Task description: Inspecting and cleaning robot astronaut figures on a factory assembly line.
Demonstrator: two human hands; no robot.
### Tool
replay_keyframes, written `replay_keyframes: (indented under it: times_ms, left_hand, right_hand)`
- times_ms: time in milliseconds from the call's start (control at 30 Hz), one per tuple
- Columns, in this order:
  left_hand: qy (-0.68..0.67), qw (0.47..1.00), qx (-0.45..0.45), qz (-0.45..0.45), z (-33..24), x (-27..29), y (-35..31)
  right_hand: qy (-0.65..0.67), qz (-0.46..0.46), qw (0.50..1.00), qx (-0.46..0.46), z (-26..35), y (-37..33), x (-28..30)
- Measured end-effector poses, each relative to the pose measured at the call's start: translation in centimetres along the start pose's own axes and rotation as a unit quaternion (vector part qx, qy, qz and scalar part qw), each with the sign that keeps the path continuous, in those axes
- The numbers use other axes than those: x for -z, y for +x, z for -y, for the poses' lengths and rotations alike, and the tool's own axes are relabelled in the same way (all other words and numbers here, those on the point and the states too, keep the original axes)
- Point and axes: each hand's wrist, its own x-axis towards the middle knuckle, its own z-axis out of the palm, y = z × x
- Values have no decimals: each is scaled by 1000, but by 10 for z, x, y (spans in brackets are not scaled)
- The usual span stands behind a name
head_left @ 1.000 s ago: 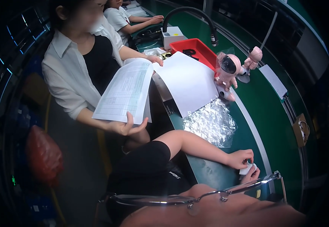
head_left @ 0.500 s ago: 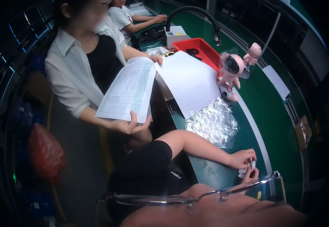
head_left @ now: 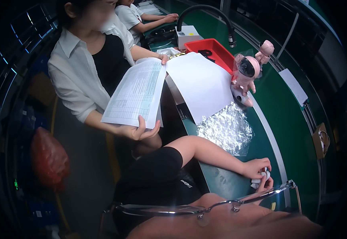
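Note:
At the right side of the green-topped bench (head_left: 221,180), my left hand (head_left: 256,168) is closed on a small white thing (head_left: 266,174), its fingers bent over the top. From below, my right hand (head_left: 264,185) pinches the same white thing, with much of the palm and wrist hidden behind the glasses. The white thing looks like folded cloth or tissue, but it is too small and covered to tell its kind. My left forearm (head_left: 217,155) reaches across the bench edge. A crumpled clear plastic bag (head_left: 227,129) lies beyond that forearm.
To the left, a person in a white shirt (head_left: 71,75) holds printed sheets (head_left: 135,93). White paper (head_left: 201,83), a red bin (head_left: 213,51) and pink astronaut figures (head_left: 246,75) are farther up the bench. A black flexible tube (head_left: 205,7) arches from a white box (head_left: 187,36); another person (head_left: 130,18) sits beyond.
The whole view has shifted slightly. Both my hands stay together on the small white thing, with only a slight movement of the fingers.

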Motion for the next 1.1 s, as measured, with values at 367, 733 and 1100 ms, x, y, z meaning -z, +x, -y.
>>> replay_keyframes:
  times_ms: [367, 733, 1100]
  left_hand:
    - [21, 1000, -20, -3, -4, 3, 1]
    - [31, 998, -36, -30, 0, 3, 1]
    - [-32, 993, -117, 16, -9, 2, -5]
  right_hand:
    - [67, 13, 997, 29, 16, -2, -12]
    - [-44, -19, 999, 3, 10, -3, -10]
    - [66, 28, 997, -22, -12, 0, -7]
